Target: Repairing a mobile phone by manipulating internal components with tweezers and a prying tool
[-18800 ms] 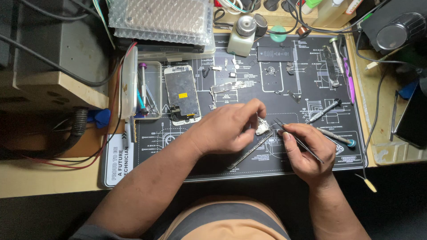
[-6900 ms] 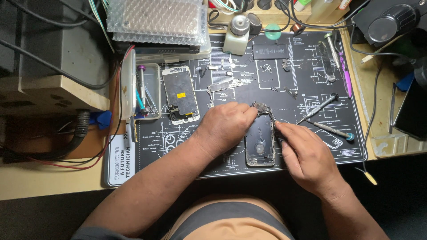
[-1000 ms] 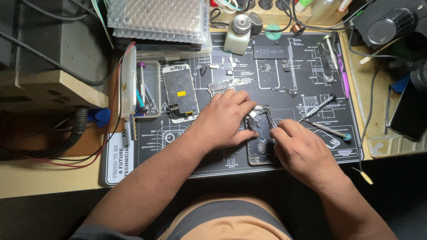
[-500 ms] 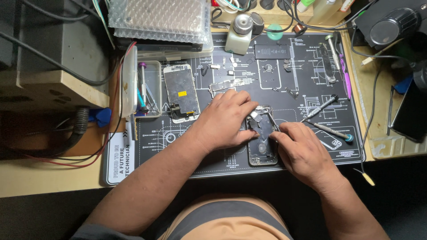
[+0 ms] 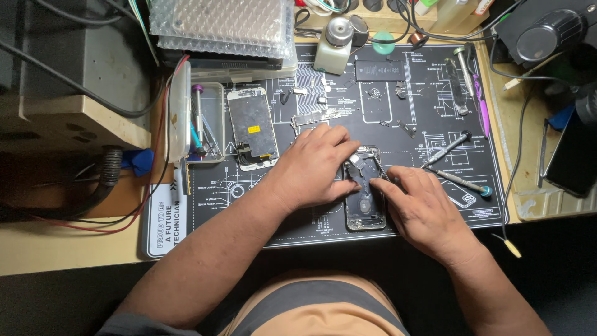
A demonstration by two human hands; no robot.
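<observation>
Opened phone body (image 5: 365,202): dark interior, dull metal plates showing, matt. Repair mat (image 5: 398,112): black, matt, rubbery look, printed white lines. Detached screen (image 5: 252,127): glossy dark glass, white plastic border. Screwdrivers (image 5: 457,180): bright smooth metal shafts. Bubble wrap (image 5: 224,25): clear glossy plastic. Worktop (image 5: 56,249): pale smooth wood-look surface. Small tray (image 5: 208,124): clear plastic.

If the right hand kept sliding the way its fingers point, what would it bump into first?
The right hand points up and to the left across the opened phone body. Going straight on, it would most likely meet the fingers of the left hand, which rest at the phone's top edge. Depth is hard to judge from above.
</observation>
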